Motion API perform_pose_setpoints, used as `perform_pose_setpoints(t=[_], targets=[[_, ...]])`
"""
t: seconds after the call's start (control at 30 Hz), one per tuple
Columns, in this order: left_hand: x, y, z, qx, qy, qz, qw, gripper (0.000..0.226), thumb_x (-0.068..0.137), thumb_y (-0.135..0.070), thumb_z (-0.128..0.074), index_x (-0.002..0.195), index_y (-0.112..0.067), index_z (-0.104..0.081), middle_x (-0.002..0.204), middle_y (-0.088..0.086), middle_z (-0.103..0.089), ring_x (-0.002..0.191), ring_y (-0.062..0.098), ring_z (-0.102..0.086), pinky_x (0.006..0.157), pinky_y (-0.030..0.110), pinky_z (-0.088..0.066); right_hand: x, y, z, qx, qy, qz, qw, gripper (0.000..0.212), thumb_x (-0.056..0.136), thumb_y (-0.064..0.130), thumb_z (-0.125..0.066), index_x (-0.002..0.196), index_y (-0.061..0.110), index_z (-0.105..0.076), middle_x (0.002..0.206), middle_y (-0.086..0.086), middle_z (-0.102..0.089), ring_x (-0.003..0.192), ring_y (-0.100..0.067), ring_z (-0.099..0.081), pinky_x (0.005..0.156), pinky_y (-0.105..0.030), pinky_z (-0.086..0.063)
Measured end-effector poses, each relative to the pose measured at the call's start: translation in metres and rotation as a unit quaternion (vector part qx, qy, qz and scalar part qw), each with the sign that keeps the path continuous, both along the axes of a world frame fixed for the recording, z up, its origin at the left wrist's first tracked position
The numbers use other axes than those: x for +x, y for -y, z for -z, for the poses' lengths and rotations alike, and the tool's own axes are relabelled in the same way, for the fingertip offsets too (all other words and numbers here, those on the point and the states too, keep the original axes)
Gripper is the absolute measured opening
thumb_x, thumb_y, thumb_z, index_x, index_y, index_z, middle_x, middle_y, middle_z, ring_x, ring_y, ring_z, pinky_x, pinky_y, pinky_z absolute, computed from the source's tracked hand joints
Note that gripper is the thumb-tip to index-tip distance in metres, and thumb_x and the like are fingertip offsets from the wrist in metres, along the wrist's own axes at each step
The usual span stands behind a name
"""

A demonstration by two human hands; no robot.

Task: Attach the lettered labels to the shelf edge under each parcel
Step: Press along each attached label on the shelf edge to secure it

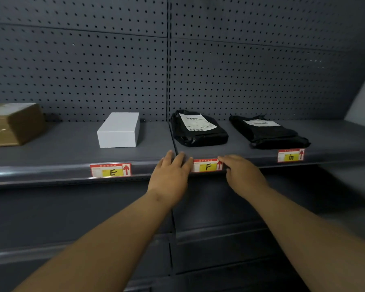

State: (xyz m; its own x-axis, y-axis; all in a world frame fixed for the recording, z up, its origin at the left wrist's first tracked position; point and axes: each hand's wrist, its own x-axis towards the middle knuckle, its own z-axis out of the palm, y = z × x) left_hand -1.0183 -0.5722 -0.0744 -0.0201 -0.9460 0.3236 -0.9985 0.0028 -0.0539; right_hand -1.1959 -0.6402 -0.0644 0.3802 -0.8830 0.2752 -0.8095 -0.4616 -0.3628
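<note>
Sitting on the shelf edge directly below the left black parcel, the F label is running its long axis left to right along the strip, and you are bracketing it. Your left hand is lying flat with fingers spread, touching the label's left end; your right hand is pressing its right end, fingers loosely extended, gripping nothing. Both are equally near. The E label and G label are already sitting under their parcels.

Head camera looks forward and down, close to the shelf edge.
</note>
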Motion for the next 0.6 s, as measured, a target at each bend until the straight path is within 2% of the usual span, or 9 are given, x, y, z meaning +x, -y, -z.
perform_pose_setpoints(t=[0.1,0.27,0.47,0.6], targets=[[-0.0008,-0.0014,0.0023,0.012,0.024,-0.01,1.0,0.065,0.094,-0.017,-0.044,0.146,-0.022,-0.006,0.156,0.007,-0.007,0.141,0.034,-0.002,0.114,0.043,-0.011,-0.0022,0.0051,0.0059,-0.011,0.008,-0.008,1.0,0.053,0.09,-0.004,-0.04,0.137,0.019,-0.046,0.144,-0.003,-0.045,0.13,-0.022,-0.044,0.107,-0.033,-0.038],[-0.0019,0.0007,0.0024,0.016,0.031,-0.016,0.999,0.064,0.094,-0.018,-0.041,0.147,-0.021,-0.005,0.157,0.008,-0.006,0.141,0.035,-0.003,0.114,0.044,-0.01,-0.0045,0.0064,0.0091,-0.032,0.0,-0.013,0.999,0.056,0.089,-0.007,-0.039,0.138,0.02,-0.045,0.143,-0.004,-0.044,0.131,-0.022,-0.042,0.107,-0.035,-0.04],[-0.0005,0.0016,0.0021,0.016,0.043,-0.01,0.999,0.069,0.094,-0.021,-0.044,0.146,-0.026,0.001,0.157,0.006,-0.001,0.141,0.037,-0.004,0.114,0.045,-0.012,-0.0078,0.0081,0.0088,-0.045,-0.028,-0.026,0.998,0.062,0.089,-0.007,-0.039,0.142,0.026,-0.038,0.156,0.002,-0.025,0.145,-0.02,-0.02,0.116,-0.032,-0.023],[-0.0004,0.0017,-0.0007,0.023,0.049,-0.01,0.998,0.067,0.094,-0.023,-0.044,0.146,-0.027,-0.002,0.157,0.006,-0.002,0.141,0.037,-0.005,0.114,0.045,-0.013,-0.009,0.0093,0.0085,-0.033,-0.026,-0.029,0.999,0.064,0.09,-0.008,-0.037,0.142,0.028,-0.037,0.158,0.003,-0.022,0.146,-0.021,-0.014,0.118,-0.031,-0.017]])
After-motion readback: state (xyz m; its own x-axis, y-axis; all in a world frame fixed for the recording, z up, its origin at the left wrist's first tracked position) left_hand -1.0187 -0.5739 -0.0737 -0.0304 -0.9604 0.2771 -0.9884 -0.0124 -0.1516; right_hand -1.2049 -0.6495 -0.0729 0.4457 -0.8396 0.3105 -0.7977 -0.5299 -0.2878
